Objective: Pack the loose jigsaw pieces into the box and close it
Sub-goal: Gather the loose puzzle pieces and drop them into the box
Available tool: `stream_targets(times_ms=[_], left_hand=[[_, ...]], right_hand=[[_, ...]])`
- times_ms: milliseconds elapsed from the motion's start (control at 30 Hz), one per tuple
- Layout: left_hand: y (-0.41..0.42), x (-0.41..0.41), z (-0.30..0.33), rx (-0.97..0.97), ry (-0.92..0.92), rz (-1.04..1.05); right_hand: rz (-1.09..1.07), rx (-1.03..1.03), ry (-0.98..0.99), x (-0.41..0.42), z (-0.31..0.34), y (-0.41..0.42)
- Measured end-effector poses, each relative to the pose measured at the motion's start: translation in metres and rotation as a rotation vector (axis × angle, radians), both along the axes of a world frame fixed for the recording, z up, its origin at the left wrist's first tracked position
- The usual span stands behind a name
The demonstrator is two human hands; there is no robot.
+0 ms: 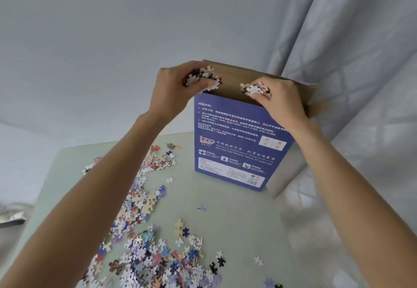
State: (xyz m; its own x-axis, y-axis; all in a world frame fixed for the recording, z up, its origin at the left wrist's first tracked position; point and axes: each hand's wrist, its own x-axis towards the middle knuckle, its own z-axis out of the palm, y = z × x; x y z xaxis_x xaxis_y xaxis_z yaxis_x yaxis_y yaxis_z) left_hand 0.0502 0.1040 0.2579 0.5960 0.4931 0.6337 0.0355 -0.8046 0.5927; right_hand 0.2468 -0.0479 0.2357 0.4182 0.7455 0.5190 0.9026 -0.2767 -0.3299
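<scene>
A blue puzzle box (237,143) with white print stands upright on the pale green table (237,220), its brown cardboard top open. My left hand (173,91) is shut on a handful of jigsaw pieces (203,78) at the box's top left corner. Over the opening's right side, my right hand (282,102) grips a second handful of pieces (256,89). Many loose jigsaw pieces (144,251) lie scattered over the table's left and near parts.
A grey-blue curtain (352,46) hangs behind and right of the box. A pale wall (90,39) fills the back left. The table's left edge (48,175) runs close to the piece pile, with a dark object (11,216) beyond it.
</scene>
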Motion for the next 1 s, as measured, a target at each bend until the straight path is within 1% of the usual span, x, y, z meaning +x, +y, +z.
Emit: stream_targets(times_ms=[67, 100, 233, 300, 433, 500, 567, 667, 767, 833, 900, 1000], left_hand=[[0.000, 0.024, 0.009, 0.095, -0.038, -0.030], [0.000, 0.034, 0.008, 0.153, -0.028, -0.049], [-0.003, 0.071, -0.012, 0.373, 0.110, -0.176], [-0.002, 0.081, -0.021, 0.411, 0.177, -0.205], [0.003, 0.088, -0.033, 0.403, 0.312, -0.171], [0.005, 0.087, -0.033, 0.381, 0.384, -0.153], [0.008, 0.085, -0.032, 0.359, 0.415, -0.160], [0.010, 0.083, -0.030, 0.322, 0.465, -0.159], [0.009, 0.083, -0.027, 0.307, 0.447, -0.140], [0.008, 0.083, -0.026, 0.244, 0.396, -0.144], [0.007, 0.084, -0.025, 0.189, 0.330, -0.145], [0.006, 0.081, -0.026, 0.223, 0.271, -0.137]], right_hand=[[-0.012, -0.006, -0.003, 0.005, -0.004, 0.000], [-0.015, -0.013, 0.007, 0.006, -0.005, 0.000], [-0.023, -0.056, 0.039, 0.010, -0.009, -0.001], [-0.016, -0.060, 0.077, 0.009, -0.010, -0.001], [0.003, -0.025, 0.133, 0.008, -0.010, -0.005], [0.009, -0.008, 0.098, 0.008, -0.011, -0.008], [0.002, 0.003, 0.060, 0.008, -0.011, -0.010], [-0.015, 0.011, 0.063, 0.006, -0.010, -0.010], [-0.068, -0.030, 0.032, 0.003, -0.007, -0.007], [-0.090, -0.055, -0.003, 0.001, -0.004, -0.006], [-0.064, -0.082, -0.009, 0.000, 0.000, -0.006], [0.018, -0.100, -0.019, -0.005, 0.001, -0.005]])
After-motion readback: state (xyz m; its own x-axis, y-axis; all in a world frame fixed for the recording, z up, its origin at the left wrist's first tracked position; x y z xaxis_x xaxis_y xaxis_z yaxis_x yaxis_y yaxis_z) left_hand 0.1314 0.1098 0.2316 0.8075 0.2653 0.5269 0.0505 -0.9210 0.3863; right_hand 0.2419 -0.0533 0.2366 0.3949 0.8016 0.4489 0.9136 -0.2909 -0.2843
